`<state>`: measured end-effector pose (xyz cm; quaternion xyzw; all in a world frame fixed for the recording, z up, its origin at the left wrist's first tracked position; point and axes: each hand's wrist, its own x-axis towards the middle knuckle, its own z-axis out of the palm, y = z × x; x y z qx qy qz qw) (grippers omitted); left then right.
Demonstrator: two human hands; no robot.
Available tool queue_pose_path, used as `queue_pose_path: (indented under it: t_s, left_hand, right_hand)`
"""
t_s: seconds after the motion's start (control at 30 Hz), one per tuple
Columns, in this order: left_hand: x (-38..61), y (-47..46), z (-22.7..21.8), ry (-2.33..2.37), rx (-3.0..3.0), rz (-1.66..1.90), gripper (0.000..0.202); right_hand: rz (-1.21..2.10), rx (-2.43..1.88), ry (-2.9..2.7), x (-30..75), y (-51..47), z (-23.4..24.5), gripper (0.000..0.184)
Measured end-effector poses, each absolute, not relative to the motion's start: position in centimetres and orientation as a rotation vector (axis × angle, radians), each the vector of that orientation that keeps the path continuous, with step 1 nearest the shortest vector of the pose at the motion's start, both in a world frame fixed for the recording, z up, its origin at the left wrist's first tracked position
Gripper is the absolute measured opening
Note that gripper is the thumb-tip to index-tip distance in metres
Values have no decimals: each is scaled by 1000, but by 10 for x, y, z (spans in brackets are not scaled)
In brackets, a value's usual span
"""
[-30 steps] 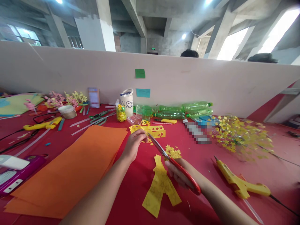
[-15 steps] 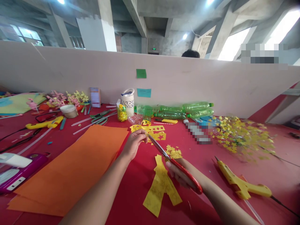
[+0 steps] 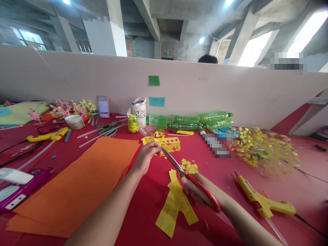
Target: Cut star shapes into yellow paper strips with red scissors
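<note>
My right hand (image 3: pixel 196 188) is closed round the red-handled scissors (image 3: pixel 183 172), whose blades point up and to the left. The blade tips reach the fingertips of my left hand (image 3: pixel 148 155). That hand is pinched closed; whatever it holds is too small and hidden to make out. Behind it lie yellow sheets with star-shaped holes (image 3: pixel 170 140). A small heap of cut yellow stars (image 3: pixel 189 166) sits just beyond my right hand. Nearer to me, yellow strips with drawn star outlines (image 3: pixel 170 212) overlap on the red table.
Orange sheets (image 3: pixel 77 184) lie at left beside a purple power strip (image 3: pixel 33 186). One yellow glue gun (image 3: pixel 263 198) rests at right, another (image 3: pixel 48 135) at far left. Green bottles (image 3: pixel 202 120) and a white cup (image 3: pixel 139 114) stand along the partition. A yellow star bouquet (image 3: pixel 261 147) spreads at right.
The view has shifted very slightly. Both hands and the scissors hold nearly the same place as before.
</note>
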<state>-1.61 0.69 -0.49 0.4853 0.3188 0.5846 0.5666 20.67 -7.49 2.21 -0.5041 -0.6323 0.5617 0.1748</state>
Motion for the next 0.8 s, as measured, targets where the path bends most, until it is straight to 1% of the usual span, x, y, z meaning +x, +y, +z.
queue_pose_path:
  t_s: [0.27, 0.8]
  left_hand:
    - [-17, 7, -4, 758, 1165, 1357, 6]
    - [-18, 5, -2, 797, 1162, 1344, 6]
  right_hand:
    - [1563, -1452, -1798, 206, -75, 23, 58]
    - [1564, -1457, -1814, 207, -74, 26, 55]
